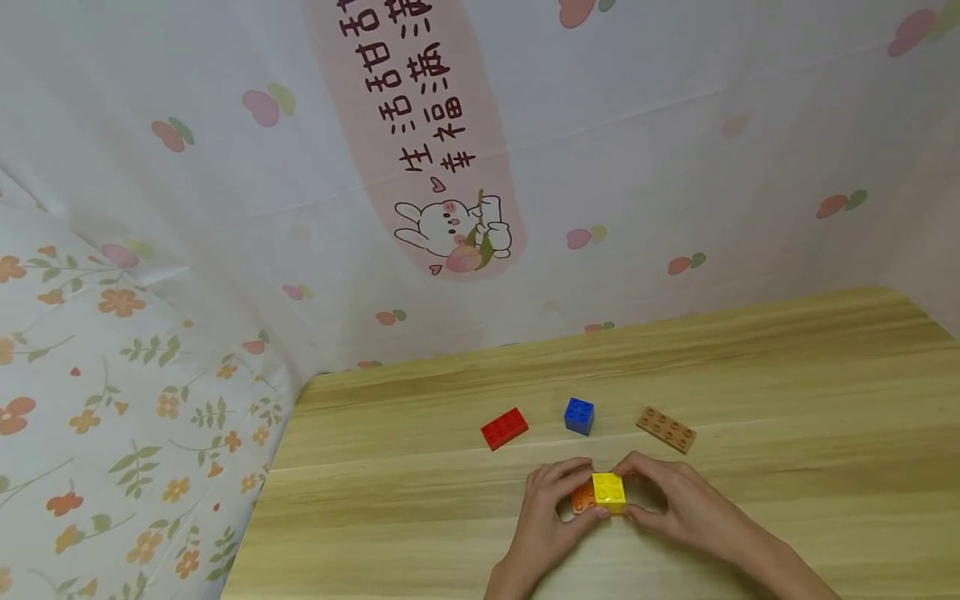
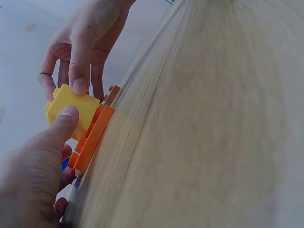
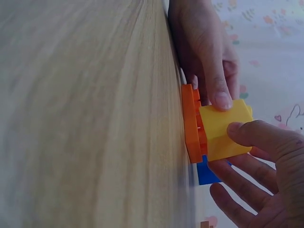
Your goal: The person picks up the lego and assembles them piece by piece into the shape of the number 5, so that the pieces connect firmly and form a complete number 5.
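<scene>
A yellow two-by-two building block is held over the right part of an orange studded plate, which lies on the table. In the wrist views the yellow block sits slightly tilted to the orange plate; whether its studs are engaged I cannot tell. My right hand pinches the block from the right, thumb on its near face. From the left, my left hand has its thumb tip on that same face and its fingers curled around the far side, by the plate.
Beyond the hands on the wooden table lie a red studded plate, a blue block and a brown studded plate. Printed cloth hangs along the table's far edge, and flowered cloth at its left.
</scene>
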Demonstrator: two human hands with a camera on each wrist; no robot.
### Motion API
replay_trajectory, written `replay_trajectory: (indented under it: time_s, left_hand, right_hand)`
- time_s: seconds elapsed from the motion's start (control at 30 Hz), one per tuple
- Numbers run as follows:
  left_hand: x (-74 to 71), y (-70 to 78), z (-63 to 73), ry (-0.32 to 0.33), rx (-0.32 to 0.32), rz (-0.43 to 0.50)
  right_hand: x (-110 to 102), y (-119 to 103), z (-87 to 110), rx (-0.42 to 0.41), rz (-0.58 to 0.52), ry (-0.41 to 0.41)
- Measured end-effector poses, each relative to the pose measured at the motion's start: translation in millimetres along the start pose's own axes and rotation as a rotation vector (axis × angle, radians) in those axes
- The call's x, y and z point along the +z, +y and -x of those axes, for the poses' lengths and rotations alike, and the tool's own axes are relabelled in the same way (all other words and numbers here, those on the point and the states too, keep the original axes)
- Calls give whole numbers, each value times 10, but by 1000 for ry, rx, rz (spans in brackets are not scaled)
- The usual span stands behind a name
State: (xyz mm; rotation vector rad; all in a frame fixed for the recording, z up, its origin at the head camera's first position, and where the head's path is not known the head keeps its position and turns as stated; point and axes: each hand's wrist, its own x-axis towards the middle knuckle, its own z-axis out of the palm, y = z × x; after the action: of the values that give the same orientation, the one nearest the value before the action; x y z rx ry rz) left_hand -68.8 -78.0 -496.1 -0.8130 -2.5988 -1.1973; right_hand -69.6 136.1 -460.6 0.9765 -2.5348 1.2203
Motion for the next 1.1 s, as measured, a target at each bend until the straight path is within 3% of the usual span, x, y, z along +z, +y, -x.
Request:
replay_trajectory:
  time_s: [0.8,1.1]
  left_hand:
    - [-37,15,3,-66,-66,6]
    - [-67,48,-3,-100,-154,56]
  right_hand:
    - [11,-12,-16,-28,-20,21]
    - [-7,-10,-18,-31,-27,22]
